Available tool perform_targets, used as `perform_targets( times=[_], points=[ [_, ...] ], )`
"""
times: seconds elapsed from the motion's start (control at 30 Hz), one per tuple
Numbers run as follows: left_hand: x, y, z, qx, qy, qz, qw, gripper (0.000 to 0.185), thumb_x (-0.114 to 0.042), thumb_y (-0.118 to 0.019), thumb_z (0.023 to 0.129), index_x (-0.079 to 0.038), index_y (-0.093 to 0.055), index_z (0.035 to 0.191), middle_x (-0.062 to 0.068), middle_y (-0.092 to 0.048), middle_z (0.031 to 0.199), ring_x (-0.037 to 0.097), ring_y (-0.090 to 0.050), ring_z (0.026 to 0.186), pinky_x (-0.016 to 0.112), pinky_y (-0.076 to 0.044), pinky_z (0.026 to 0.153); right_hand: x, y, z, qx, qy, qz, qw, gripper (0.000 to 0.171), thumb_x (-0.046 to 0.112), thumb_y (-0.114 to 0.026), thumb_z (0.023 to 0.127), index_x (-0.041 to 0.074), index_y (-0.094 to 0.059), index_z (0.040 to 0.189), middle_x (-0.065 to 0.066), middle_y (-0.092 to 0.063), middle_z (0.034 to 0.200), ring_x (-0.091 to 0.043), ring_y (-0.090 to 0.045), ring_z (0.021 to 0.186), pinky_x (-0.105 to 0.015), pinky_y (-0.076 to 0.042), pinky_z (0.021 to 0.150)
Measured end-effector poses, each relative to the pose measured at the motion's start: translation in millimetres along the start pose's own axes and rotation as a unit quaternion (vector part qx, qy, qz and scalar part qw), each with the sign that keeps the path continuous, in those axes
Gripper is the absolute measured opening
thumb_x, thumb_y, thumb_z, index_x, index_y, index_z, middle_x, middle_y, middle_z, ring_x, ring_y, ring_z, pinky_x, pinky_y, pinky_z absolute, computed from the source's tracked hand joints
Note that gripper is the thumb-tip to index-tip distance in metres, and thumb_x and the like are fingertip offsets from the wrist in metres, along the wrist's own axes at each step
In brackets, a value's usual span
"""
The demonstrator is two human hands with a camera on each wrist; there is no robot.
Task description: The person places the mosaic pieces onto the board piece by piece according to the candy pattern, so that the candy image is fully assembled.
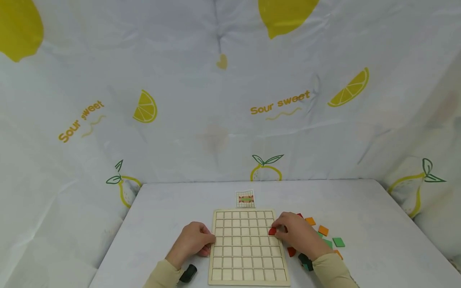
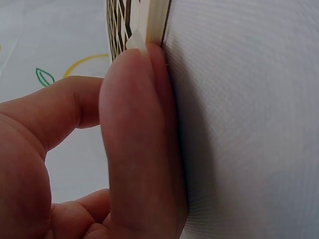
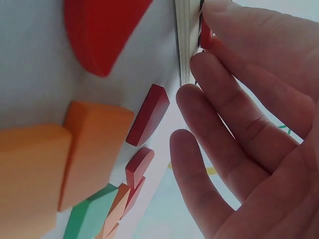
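A pale wooden grid board lies flat at the table's near edge. My left hand rests against its left edge; in the left wrist view one finger lies pressed along the board's side, with the thumb held apart. My right hand is at the board's right edge and pinches a small red piece between thumb and forefinger. The right wrist view shows that red piece right at the board's rim, the other fingers spread loosely below.
Loose flat pieces lie right of the board: orange, another orange, green and red. A small pattern card sits just beyond the board. A lemon-print cloth backs the white table.
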State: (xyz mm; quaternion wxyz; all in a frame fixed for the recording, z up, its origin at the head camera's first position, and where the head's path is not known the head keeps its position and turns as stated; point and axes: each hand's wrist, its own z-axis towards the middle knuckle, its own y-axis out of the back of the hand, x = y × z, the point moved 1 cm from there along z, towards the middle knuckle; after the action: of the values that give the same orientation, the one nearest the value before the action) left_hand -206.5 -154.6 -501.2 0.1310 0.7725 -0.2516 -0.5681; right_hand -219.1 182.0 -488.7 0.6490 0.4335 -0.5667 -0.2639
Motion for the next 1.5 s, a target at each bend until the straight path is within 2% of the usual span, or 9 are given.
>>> perform_targets(
  times=[0.17,0.57,0.73,0.9,1.03,1.33,1.5],
  points=[
    [0.4,0.2,0.4,0.002,-0.002,0.0,1.0,0.016,-0.018,-0.074,0.082,-0.005,-0.065,0.083,0.007,-0.068,0.068,0.012,-0.066,0.05,0.028,-0.057,0.049,1,0,0,0.003,-0.006,-0.003,1.0,0.011,0.021,-0.078,0.086,0.027,-0.076,0.095,0.017,-0.063,0.09,-0.004,-0.053,0.08,-0.022,-0.048,0.069],
    [1.8,0.4,3.0,0.006,-0.001,-0.004,1.0,0.016,-0.018,-0.074,0.083,-0.005,-0.065,0.083,0.007,-0.068,0.067,0.013,-0.066,0.05,0.029,-0.058,0.049,-2,6,1,-0.004,0.012,-0.009,1.0,0.013,0.017,-0.075,0.088,0.025,-0.077,0.098,0.017,-0.063,0.09,-0.006,-0.054,0.081,-0.024,-0.049,0.07],
    [1.7,-0.6,3.0,0.006,-0.002,-0.004,1.0,0.016,-0.018,-0.075,0.083,-0.005,-0.065,0.083,0.007,-0.068,0.067,0.013,-0.067,0.05,0.029,-0.058,0.049,-13,26,-5,-0.006,-0.041,-0.007,0.999,0.014,0.022,-0.077,0.088,0.022,-0.077,0.102,0.013,-0.065,0.092,-0.01,-0.056,0.084,-0.031,-0.053,0.077],
    [2.6,-1.4,2.7,0.003,-0.003,0.001,1.0,0.016,-0.017,-0.075,0.082,-0.005,-0.065,0.083,0.007,-0.068,0.068,0.013,-0.067,0.051,0.029,-0.058,0.05,-48,44,-15,-0.011,-0.087,-0.008,0.996,0.019,0.026,-0.078,0.088,0.02,-0.076,0.106,0.005,-0.068,0.101,-0.018,-0.06,0.094,-0.044,-0.058,0.085],
    [2.6,-1.2,2.6,-0.001,-0.007,0.007,1.0,0.016,-0.017,-0.074,0.082,-0.005,-0.064,0.083,0.007,-0.068,0.068,0.013,-0.067,0.051,0.029,-0.058,0.049,-72,53,-24,-0.019,-0.117,-0.025,0.993,0.027,0.027,-0.079,0.087,0.014,-0.076,0.111,-0.001,-0.07,0.105,-0.024,-0.062,0.099,-0.053,-0.056,0.09],
    [0.8,-0.7,1.6,0.003,0.004,0.001,1.0,0.019,-0.02,-0.075,0.083,-0.005,-0.065,0.084,0.007,-0.068,0.068,0.013,-0.066,0.051,0.029,-0.058,0.05,-103,68,-36,-0.004,-0.161,-0.013,0.987,0.042,0.036,-0.078,0.087,0.007,-0.073,0.116,-0.009,-0.071,0.11,-0.032,-0.061,0.104,-0.055,-0.055,0.089],
    [-0.1,-0.8,0.1,0.006,0.009,-0.002,0.9999,0.019,-0.02,-0.075,0.083,-0.004,-0.065,0.085,0.008,-0.068,0.069,0.013,-0.066,0.051,0.029,-0.058,0.05,-110,69,-38,0.006,-0.182,-0.008,0.983,0.041,0.033,-0.079,0.086,0.005,-0.072,0.116,-0.012,-0.071,0.111,-0.035,-0.06,0.106,-0.057,-0.053,0.091]
  ],
)
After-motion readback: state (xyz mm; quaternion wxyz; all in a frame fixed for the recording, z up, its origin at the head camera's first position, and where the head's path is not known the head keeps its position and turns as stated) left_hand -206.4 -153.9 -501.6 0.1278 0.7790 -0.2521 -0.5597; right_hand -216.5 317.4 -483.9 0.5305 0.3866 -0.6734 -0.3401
